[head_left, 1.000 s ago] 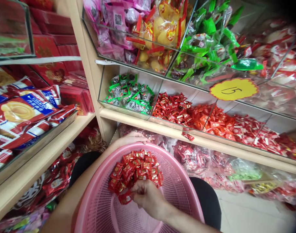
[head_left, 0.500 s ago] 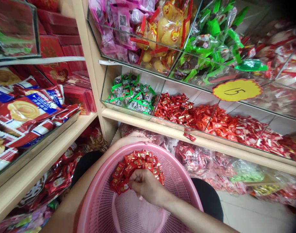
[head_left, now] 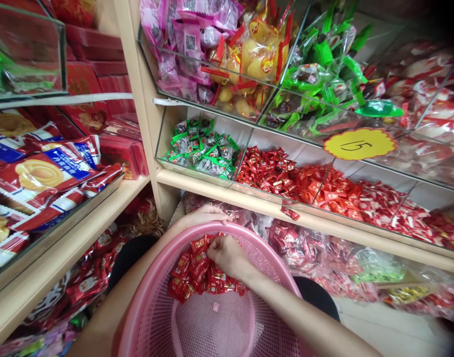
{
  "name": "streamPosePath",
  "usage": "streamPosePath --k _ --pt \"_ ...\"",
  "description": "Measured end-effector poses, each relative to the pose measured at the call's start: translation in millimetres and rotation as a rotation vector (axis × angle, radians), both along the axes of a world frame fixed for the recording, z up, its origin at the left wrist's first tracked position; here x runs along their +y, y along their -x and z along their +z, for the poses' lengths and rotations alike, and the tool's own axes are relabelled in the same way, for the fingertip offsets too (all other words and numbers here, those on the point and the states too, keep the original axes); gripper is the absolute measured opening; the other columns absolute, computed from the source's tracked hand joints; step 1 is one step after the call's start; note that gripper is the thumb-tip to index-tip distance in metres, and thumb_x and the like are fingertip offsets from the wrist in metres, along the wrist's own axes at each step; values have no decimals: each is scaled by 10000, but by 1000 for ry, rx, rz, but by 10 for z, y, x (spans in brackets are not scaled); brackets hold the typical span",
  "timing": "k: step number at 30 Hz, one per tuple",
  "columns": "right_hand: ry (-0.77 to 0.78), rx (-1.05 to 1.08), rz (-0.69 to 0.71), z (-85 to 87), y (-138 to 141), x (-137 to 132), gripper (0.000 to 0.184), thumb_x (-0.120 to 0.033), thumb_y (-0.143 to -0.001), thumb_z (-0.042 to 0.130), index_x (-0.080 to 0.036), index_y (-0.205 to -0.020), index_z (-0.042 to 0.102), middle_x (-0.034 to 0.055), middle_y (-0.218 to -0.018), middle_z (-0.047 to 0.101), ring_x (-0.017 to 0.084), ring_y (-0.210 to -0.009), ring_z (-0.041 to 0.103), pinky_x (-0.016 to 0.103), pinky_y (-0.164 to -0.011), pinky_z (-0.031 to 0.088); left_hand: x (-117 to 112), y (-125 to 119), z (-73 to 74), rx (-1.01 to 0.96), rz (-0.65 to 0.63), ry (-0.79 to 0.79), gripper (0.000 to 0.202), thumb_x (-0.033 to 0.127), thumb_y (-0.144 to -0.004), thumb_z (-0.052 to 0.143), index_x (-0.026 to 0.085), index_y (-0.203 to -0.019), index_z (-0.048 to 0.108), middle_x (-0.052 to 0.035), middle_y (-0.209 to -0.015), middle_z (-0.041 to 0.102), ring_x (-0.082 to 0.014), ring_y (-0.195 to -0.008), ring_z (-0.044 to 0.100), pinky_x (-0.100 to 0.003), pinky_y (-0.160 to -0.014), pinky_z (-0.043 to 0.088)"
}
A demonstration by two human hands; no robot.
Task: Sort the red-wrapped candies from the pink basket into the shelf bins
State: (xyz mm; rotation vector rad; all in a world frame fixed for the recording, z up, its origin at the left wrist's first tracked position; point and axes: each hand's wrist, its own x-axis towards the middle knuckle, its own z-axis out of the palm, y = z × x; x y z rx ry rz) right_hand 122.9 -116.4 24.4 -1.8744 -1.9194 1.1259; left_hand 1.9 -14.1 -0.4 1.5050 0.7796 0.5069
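Observation:
A pink mesh basket (head_left: 152, 317) rests in front of me, tilted toward the shelves. A pile of small red wrapped candies (head_left: 193, 275) lies against its far wall. My left hand (head_left: 204, 215) is curled over the far rim of the basket, gripping it. My right hand (head_left: 225, 255) reaches into the basket with its fingers closed on candies at the top of the pile. One small pink piece (head_left: 214, 307) lies alone on the basket floor.
A wooden shelf edge (head_left: 323, 223) carries glass bins: green-wrapped sweets (head_left: 200, 146), red candies (head_left: 271, 171), more red ones to the right. A yellow price tag (head_left: 359, 144) reads 15. Biscuit packs (head_left: 44, 173) fill the left shelf. Bagged sweets (head_left: 316, 253) lie below.
My right hand has moved from the near side of the candy pile up to its far top, fingers closing among the candies. The left hand stays on the rim.

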Motion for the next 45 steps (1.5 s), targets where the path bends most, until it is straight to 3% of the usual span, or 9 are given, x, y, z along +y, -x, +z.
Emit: streamPosePath --k 4,9,18,22,28,34,37,41,45 --pt "-104 -209 54 47 -16 -2 124 -174 -746 536 -174 -684 644 49 -738 669 152 -669 572 260 -600 353 14 4 -30 -20 -18 -6 343 398 -758 643 117 -939 723 -72 -948 689 -167 -846 613 -257 -791 443" --pt "-159 -356 99 84 -25 -32 151 -210 -774 521 -171 -690 640 81 -770 688 180 -707 603 276 -585 329 19 -3 -47 -23 -21 10 368 399 -755 652 99 -959 717 -77 -920 693 -172 -851 612 -256 -789 441" --pt "-220 -410 98 139 -99 -49 124 -239 -815 520 -163 -811 617 76 -792 691 187 -703 623 268 -560 307 23 -6 -49 -48 -12 62 408 426 -737 670 92 -967 720 -103 -961 692 -177 -868 605 -260 -799 429" --pt "-287 -410 191 168 -80 -165 155 -239 -836 474 -175 -873 611 62 -748 690 182 -655 621 276 -542 270 37 4 -48 -30 -28 27 390 423 -750 656 95 -952 723 -108 -1018 686 -183 -899 602 -258 -796 425" --pt "-345 -333 310 337 -61 -259 191 -284 -840 480 -196 -742 618 40 -654 666 156 -569 577 272 -519 260 26 -7 -31 4 3 59 367 394 -741 657 99 -949 721 -88 -1009 688 -185 -881 603 -253 -756 421" --pt "-599 -260 38 909 -518 327 225 -264 -872 445 -191 -748 618 19 -648 649 127 -571 552 244 -571 333 72 -19 -54 -24 -7 66 404 473 -712 666 84 -817 703 -62 -818 689 -151 -728 577 -243 -674 405" --pt "-672 -401 -161 1088 -880 722 167 -289 -835 498 -197 -824 638 33 -677 653 163 -649 586 253 -592 353 70 -27 -5 13 -16 71 429 492 -716 661 93 -866 707 -82 -918 694 -155 -789 592 -242 -720 410" --pt "-505 -580 -307 1103 -1187 1098 198 -324 -780 567 -187 -882 665 103 -852 683 222 -796 628 272 -609 387 64 -33 20 8 -8 55 423 520 -693 670 103 -758 692 -109 -1017 682 -213 -948 599 -271 -818 414" --pt "-311 -563 -337 1022 -1255 1272 261 -396 -754 615 -153 -823 681 131 -844 682 222 -758 636 286 -609 426 85 -20 -19 14 -14 32 417 520 -712 653 105 -749 678 -117 -1050 671 -237 -1003 591 -287 -846 415"
